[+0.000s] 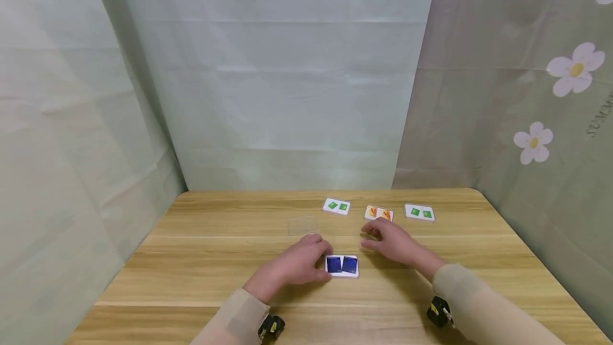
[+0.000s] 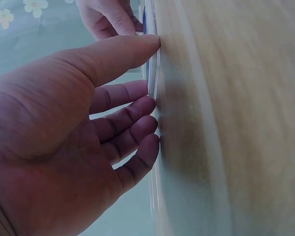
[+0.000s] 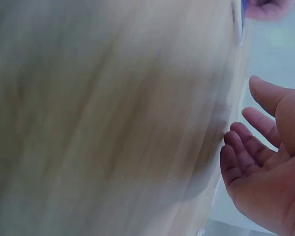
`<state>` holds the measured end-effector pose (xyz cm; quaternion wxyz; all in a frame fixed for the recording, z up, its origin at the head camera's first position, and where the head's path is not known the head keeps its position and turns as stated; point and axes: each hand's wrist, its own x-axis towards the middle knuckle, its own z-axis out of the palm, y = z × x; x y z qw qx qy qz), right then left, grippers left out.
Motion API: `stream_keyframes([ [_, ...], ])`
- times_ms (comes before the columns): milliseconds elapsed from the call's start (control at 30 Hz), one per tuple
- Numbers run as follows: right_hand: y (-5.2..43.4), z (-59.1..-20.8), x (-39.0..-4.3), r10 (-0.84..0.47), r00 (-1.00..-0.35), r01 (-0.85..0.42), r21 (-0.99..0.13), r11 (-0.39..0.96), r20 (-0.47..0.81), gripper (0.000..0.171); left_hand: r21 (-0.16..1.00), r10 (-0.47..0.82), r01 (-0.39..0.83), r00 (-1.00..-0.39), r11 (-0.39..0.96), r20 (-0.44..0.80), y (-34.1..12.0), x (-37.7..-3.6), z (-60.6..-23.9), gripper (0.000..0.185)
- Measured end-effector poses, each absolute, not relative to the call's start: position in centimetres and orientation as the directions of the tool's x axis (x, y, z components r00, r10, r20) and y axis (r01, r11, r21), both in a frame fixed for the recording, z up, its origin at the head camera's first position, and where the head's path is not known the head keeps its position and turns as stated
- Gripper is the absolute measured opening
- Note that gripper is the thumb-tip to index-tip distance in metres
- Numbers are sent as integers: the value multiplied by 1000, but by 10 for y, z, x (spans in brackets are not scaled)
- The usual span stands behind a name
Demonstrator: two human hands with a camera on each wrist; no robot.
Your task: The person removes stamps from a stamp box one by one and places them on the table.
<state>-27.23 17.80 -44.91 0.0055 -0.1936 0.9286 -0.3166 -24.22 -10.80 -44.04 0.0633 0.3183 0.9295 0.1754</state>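
A flat white case [image 1: 342, 273] bearing two dark blue squares lies on the wooden table in front of me. My left hand [image 1: 299, 262] grips its left end, thumb at the near corner and index finger at the far one. In the left wrist view the case [image 2: 152, 73] appears edge-on between thumb and index finger, while the other fingers of the left hand [image 2: 83, 113] curl beside it. My right hand [image 1: 394, 242] hovers to the right of the case, apart from it, fingers loosely bent and holding nothing. The right wrist view shows that hand [image 3: 268, 147] low over the table.
Toward the back lie two white cases with green squares, one left [image 1: 337, 206] and one right [image 1: 419, 212], and an orange-patterned case [image 1: 379, 213] beyond my right hand. A clear plastic plate [image 1: 303, 226] lies beyond my left hand. Hanging cloth [image 1: 287, 95] surrounds the table [image 1: 215, 260].
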Motion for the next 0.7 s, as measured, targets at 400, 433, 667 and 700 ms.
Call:
stream_keyframes([
  [400,160,-443,-252,-459,-888,-354,-685,636,33,33,389,612,559,-791,732,-14,-110,-244,-442,50],
  [433,160,-443,-251,-465,-885,-353,-691,631,28,33,391,612,559,-791,731,-14,-110,-244,-442,50],
  [667,157,-443,-245,-472,-882,-336,-708,621,4,31,382,625,578,-781,721,4,-109,-243,-442,50],
  [700,157,-443,-244,-472,-882,-333,-710,621,1,31,381,625,579,-781,721,4,-109,-243,-442,50],
])
